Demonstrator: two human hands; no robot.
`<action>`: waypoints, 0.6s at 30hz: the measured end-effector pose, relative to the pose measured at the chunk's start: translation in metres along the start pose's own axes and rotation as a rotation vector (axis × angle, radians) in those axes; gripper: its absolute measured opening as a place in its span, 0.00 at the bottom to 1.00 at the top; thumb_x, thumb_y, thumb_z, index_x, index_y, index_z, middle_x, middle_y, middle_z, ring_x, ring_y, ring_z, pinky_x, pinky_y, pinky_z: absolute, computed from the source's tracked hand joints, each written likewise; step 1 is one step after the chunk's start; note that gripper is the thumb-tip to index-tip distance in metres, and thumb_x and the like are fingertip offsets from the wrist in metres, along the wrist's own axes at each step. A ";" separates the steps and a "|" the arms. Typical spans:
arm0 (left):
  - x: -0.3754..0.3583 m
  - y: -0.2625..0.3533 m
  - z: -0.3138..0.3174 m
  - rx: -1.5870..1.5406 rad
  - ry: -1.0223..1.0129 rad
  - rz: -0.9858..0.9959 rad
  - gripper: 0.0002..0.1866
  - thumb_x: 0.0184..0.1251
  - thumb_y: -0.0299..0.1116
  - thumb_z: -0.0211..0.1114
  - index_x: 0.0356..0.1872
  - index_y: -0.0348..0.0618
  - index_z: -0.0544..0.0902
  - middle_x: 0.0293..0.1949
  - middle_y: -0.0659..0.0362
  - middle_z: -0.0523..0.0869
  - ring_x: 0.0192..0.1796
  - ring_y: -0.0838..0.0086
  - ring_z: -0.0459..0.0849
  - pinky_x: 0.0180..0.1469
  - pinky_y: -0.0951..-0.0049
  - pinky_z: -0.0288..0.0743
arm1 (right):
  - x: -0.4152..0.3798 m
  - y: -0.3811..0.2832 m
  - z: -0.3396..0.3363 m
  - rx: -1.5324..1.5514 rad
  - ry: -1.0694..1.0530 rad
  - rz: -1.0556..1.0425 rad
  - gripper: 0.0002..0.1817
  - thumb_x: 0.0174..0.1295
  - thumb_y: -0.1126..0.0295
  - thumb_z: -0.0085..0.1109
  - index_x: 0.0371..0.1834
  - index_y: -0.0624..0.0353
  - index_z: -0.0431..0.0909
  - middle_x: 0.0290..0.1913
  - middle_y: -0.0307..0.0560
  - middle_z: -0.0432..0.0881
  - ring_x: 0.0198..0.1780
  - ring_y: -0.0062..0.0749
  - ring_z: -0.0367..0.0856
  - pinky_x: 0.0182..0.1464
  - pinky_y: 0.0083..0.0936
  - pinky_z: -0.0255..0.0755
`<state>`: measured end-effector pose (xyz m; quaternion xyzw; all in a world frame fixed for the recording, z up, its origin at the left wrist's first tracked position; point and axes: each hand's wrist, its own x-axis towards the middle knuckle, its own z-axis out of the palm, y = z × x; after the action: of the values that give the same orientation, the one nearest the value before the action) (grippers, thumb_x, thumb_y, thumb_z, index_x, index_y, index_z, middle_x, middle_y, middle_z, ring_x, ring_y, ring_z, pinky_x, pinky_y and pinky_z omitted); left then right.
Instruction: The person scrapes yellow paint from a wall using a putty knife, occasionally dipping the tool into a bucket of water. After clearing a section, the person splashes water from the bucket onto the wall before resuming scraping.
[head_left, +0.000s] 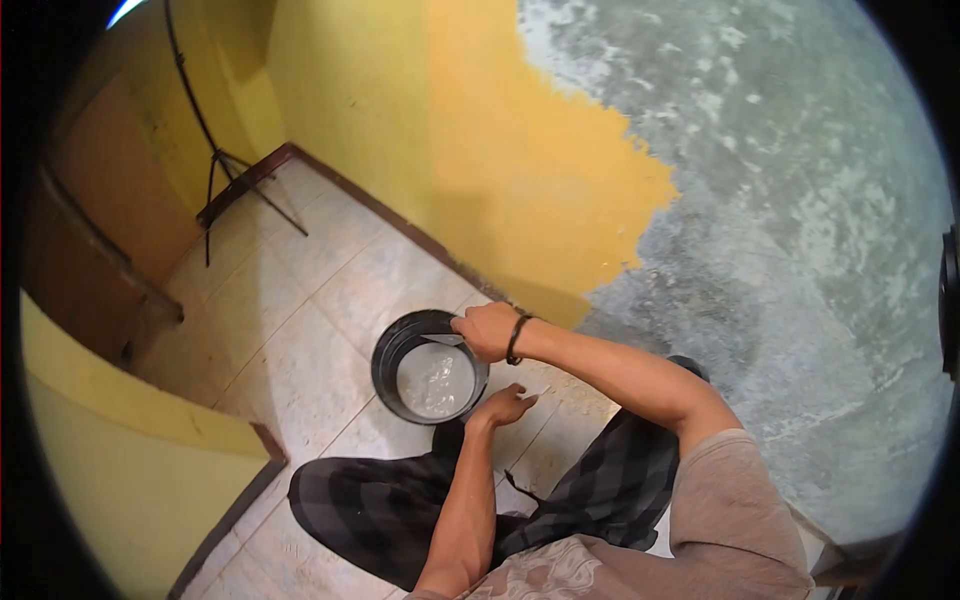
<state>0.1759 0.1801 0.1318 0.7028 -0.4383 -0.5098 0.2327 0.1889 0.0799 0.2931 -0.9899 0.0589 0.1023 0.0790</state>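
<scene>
A black bucket [381, 372] stands on the tiled floor in front of my folded legs, with wet, pale grey paste [436, 382] inside. My right hand [487, 331] is closed over the bucket's far right rim. From its fingers a flat metal blade, like that of a putty knife [443, 339], points left across the bucket's opening; its handle is hidden in the hand. Beside the near right rim, my left hand [502, 406] has its fingers stretched out to the right and holds nothing.
The wall ahead has yellow paint [540, 180] beside a rough grey patch [770, 200]. A black tripod stand [218, 155] rises at the back left. A low yellow wall [140, 440] juts in at left. Light crumbs [575, 388] lie on the floor near the wall.
</scene>
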 end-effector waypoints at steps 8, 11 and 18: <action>0.021 0.036 0.013 0.096 0.144 0.122 0.29 0.65 0.51 0.59 0.55 0.34 0.75 0.49 0.41 0.82 0.54 0.53 0.81 0.57 0.63 0.71 | -0.118 0.081 0.031 0.302 0.513 0.008 0.26 0.60 0.71 0.50 0.64 0.53 0.65 0.37 0.54 0.75 0.34 0.47 0.80 0.35 0.40 0.75; -0.003 0.102 -0.008 0.033 0.614 0.350 0.17 0.63 0.37 0.62 0.45 0.32 0.79 0.39 0.42 0.85 0.41 0.55 0.85 0.45 0.64 0.77 | -0.161 0.070 -0.012 1.137 0.306 0.331 0.27 0.61 0.72 0.49 0.66 0.52 0.62 0.37 0.52 0.73 0.26 0.31 0.78 0.23 0.28 0.72; -0.013 0.270 -0.037 -0.225 1.240 1.033 0.13 0.64 0.25 0.59 0.47 0.31 0.77 0.45 0.44 0.80 0.46 0.55 0.81 0.48 0.63 0.75 | -0.238 0.077 -0.058 1.825 0.577 0.260 0.27 0.68 0.72 0.48 0.70 0.48 0.55 0.33 0.39 0.69 0.22 0.15 0.63 0.17 0.13 0.58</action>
<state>0.1059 0.0496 0.3613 0.5388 -0.4448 0.1027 0.7080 -0.0409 0.0188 0.3887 -0.5201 0.2420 -0.2221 0.7884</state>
